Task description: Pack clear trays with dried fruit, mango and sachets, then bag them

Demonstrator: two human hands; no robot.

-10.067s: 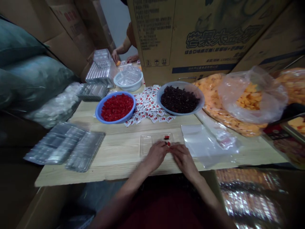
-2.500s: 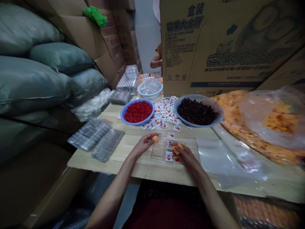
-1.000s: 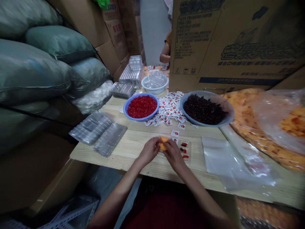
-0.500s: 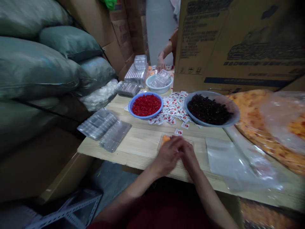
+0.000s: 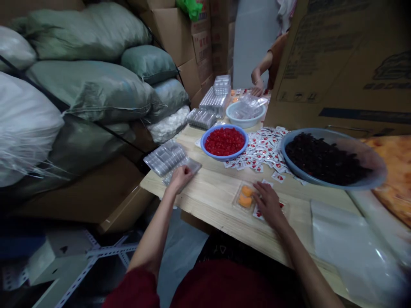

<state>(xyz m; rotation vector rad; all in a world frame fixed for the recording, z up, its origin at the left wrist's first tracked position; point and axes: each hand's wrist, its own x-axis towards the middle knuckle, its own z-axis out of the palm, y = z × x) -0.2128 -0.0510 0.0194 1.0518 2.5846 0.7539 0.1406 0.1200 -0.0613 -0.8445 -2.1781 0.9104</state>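
My left hand [image 5: 181,179] is at the flat part of a stack of clear plastic trays [image 5: 167,157] on the table's left side. Its fingers are curled in a pinch at the plastic; the fingertips are partly hidden. My right hand [image 5: 269,202] lies palm down over a small clear tray [image 5: 236,204], fingers stretched out and touching its contents. Two orange pieces [image 5: 245,197] sit in the left part of this tray. A white and red sachet [image 5: 257,213] and something dark red show beneath and beside the right hand, partly covered by it.
A blue bowl of red pieces [image 5: 224,142], a heap of sachets [image 5: 265,147] and a large bowl of dark pieces [image 5: 324,158] stand behind. A plastic bag [image 5: 340,235] lies right. Another person's hand [image 5: 257,89] is at the far end. Sacks [image 5: 96,87] are piled left.
My hands were together over the small tray; the left has moved away left to the stacked trays. The right stays at the tray, fingers now spread. The view has turned left.
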